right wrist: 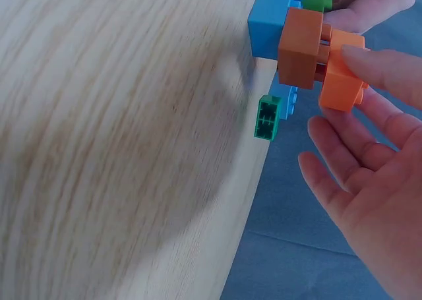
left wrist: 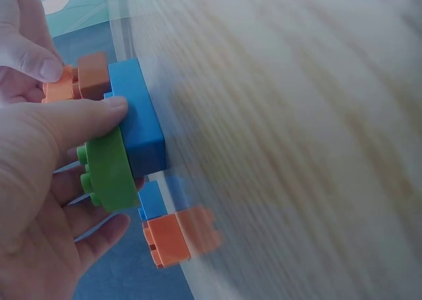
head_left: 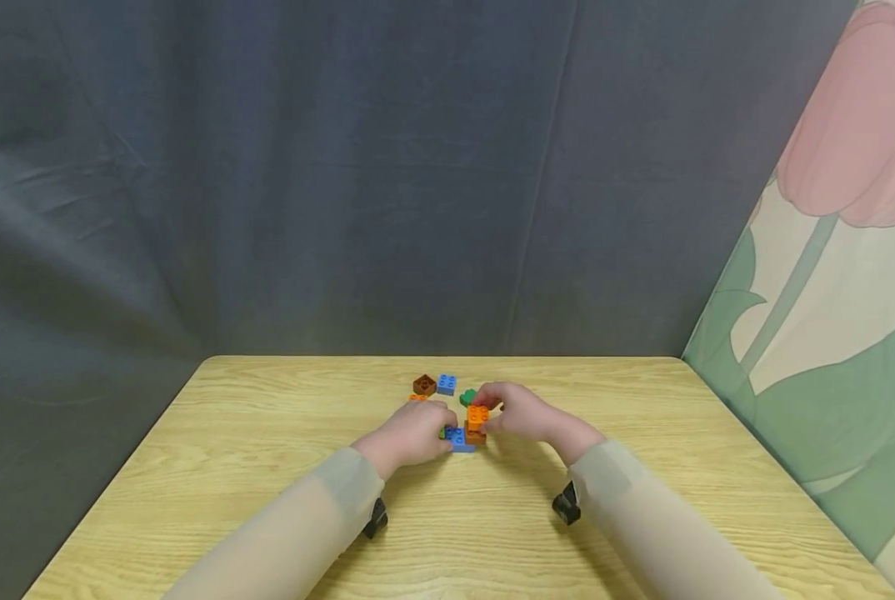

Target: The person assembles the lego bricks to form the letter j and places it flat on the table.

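My left hand (head_left: pixel 413 432) grips a long blue toy brick (left wrist: pixel 144 125) low over the table, its thumb pressed on the brick's side. A rounded light green brick (left wrist: pixel 112 171) sits on the blue one, partly covered by the fingers. At the blue brick's right end stands a brown brick (right wrist: pixel 302 48). Above that, an orange brick (right wrist: pixel 339 66) is pinched between the thumb and fingers of my right hand (head_left: pixel 526 412). A slim gap with studs shows between orange and brown in the right wrist view.
Beyond the hands on the wooden table (head_left: pixel 267 467) lie a dark brown piece (head_left: pixel 424 384), a small blue brick (head_left: pixel 447 384), a dark green piece (head_left: pixel 467 397) and another orange brick (head_left: pixel 417 397). A dark curtain (head_left: pixel 357 183) hangs behind the table; a tulip-patterned surface (head_left: pixel 837 333) borders the right.
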A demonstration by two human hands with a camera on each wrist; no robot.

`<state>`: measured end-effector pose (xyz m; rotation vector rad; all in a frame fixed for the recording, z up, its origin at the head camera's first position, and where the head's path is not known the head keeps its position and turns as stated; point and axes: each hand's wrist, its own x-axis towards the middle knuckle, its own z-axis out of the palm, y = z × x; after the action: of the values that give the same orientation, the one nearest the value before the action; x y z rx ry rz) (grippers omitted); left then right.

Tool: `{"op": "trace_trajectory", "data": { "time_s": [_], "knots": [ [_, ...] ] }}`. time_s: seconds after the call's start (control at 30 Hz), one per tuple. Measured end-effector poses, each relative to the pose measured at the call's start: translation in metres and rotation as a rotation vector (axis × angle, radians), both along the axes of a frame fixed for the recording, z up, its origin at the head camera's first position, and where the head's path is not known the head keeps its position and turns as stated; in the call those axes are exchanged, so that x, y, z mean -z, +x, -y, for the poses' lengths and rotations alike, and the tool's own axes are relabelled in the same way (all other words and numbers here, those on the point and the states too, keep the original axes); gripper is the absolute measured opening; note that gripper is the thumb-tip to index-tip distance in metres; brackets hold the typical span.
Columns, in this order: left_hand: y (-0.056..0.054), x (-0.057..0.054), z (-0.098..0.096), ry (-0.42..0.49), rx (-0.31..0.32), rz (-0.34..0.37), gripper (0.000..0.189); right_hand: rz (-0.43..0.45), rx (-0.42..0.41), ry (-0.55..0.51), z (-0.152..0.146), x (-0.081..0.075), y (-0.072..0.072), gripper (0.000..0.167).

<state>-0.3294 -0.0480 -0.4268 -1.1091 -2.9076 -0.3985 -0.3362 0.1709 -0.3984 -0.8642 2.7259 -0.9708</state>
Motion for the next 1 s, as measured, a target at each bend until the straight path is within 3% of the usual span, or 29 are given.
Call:
{"op": "trace_trajectory", "data": {
  "time_s": [0.43, 1.0],
  "knots": [
    [-0.0004, 0.0024, -0.0003, 0.012, -0.008, 0.006, 0.014, 0.012, 0.015, 0.016, 0.0031, -0.0023, 0.0043, 0.023],
    [0.0002, 0.0006, -0.0015, 0.005, -0.024, 0.033, 0.018, -0.047, 0.016, 0.098, 0.0084, -0.0049, 0.0055, 0.023]
  ]
}}
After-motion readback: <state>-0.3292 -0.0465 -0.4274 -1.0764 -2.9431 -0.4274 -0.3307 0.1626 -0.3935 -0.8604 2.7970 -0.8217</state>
